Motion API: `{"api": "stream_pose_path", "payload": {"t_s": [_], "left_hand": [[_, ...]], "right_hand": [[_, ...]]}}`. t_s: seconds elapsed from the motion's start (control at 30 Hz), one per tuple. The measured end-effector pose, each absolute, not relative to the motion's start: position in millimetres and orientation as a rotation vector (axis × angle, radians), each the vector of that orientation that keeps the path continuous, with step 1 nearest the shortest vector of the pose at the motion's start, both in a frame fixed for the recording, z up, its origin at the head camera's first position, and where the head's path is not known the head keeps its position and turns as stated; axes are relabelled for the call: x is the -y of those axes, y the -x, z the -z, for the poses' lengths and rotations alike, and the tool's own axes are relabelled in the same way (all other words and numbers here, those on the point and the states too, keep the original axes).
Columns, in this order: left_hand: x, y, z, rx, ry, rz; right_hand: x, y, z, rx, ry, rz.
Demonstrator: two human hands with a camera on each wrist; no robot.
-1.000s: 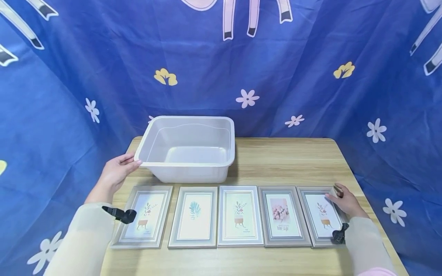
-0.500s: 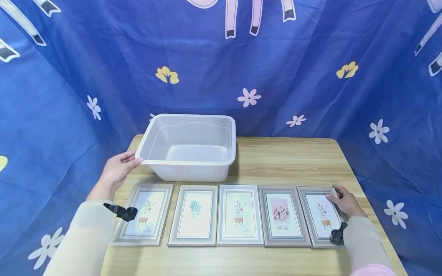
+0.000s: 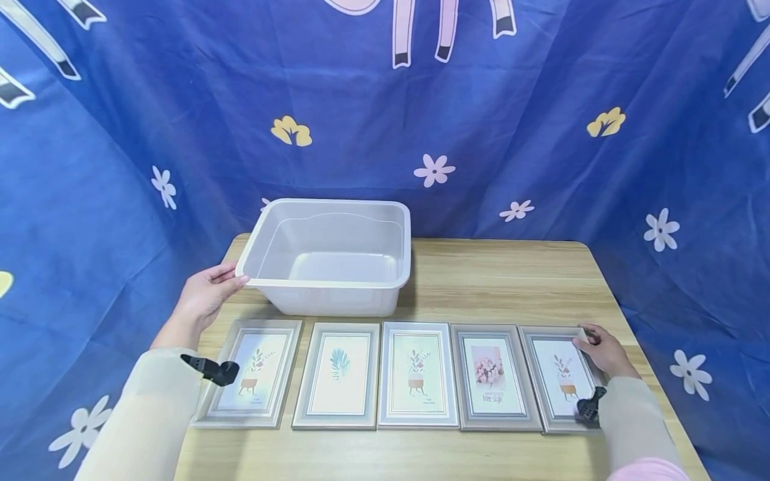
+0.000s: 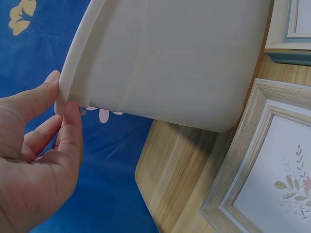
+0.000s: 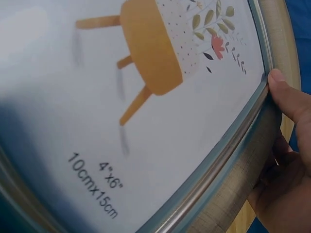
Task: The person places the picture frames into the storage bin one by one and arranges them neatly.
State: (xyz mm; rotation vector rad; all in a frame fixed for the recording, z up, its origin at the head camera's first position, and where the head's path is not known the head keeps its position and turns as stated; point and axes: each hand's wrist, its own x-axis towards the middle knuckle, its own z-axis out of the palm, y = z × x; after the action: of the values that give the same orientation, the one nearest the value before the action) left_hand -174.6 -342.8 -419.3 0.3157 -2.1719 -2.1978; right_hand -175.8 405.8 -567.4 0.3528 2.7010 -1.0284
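A pale grey plastic basin (image 3: 331,300) stands toward the back left of the table. My left hand (image 3: 203,299) pinches its rim at the front left corner; in the left wrist view the thumb lies outside the rim (image 4: 73,53) and the fingers curl beneath it. Along the front lies a row of several picture frames, face up. At the row's right end is a frame with a potted-plant print (image 3: 562,367). My right hand (image 3: 609,354) grips this frame's upper right edge, thumb on its face border and fingers at the outer side, as the right wrist view shows.
Left of the gripped frame lie a pink-flower frame (image 3: 488,374), a plant-print frame (image 3: 417,374), and a blue-leaf frame (image 3: 338,374). The leftmost frame (image 3: 252,374) sits slightly apart, below my left hand. Blue patterned cloth (image 3: 361,120) hangs around the wooden table (image 3: 499,274).
My right thumb has slid slightly rightward on the frame's border. The head view has shifted a little. My left hand still holds the basin's rim, and the row of frames looks the same.
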Motion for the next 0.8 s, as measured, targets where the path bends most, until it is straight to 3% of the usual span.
{"api": "stream_pose_path", "payload": {"t_s": [0.8], "left_hand": [[341.9,173.7,418.8,2.189,-0.3,2.174]], "right_hand": [[-409.6,173.0,561.1,-2.736,-0.378,1.153]]}}
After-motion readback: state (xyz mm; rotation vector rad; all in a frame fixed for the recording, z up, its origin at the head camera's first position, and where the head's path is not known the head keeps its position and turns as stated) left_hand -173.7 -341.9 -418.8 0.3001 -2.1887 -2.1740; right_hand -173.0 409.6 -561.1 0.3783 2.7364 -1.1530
